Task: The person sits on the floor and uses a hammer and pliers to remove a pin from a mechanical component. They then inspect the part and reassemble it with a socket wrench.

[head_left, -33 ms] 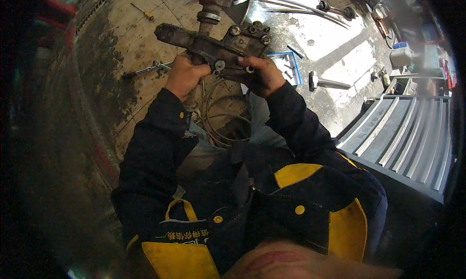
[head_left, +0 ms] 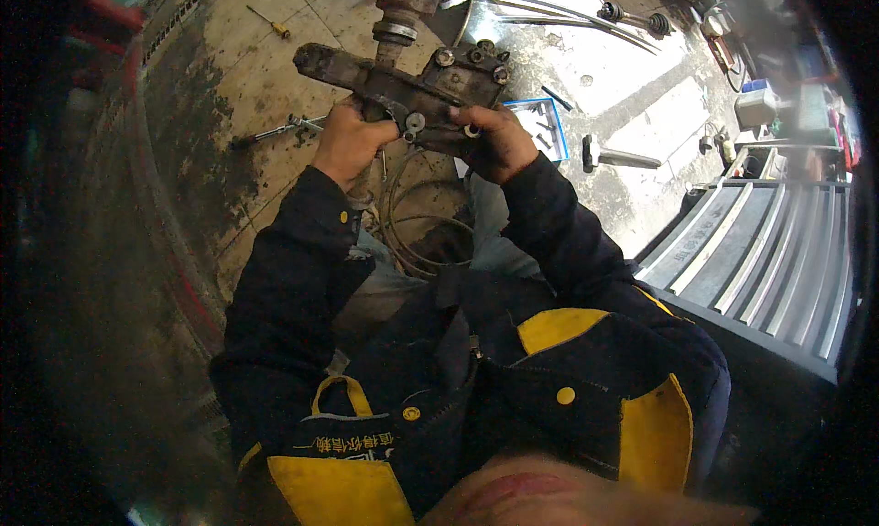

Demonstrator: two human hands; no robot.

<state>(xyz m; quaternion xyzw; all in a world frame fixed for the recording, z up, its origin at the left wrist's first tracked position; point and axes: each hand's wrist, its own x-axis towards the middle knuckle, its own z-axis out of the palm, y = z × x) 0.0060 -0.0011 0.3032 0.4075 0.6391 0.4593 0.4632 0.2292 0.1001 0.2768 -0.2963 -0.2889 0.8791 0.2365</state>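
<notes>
In front of me is a dark, greasy cast metal housing with several round bolt heads along its top and near edge. A long lug sticks out to its left, and a thick cylindrical shaft with a shiny ring runs from it toward the far side. My left hand grips the near left side, thumb along the edge. Around the right near corner closes my right hand, its thumb lying on top. The fingers underneath are hidden by the housing.
Below the housing stand looped hoses or rings between my legs. On the stained floor lie a yellow-handled screwdriver, a ratchet, a blue-rimmed tray and a hammer. A ribbed metal cabinet is at right; a drive shaft lies beyond.
</notes>
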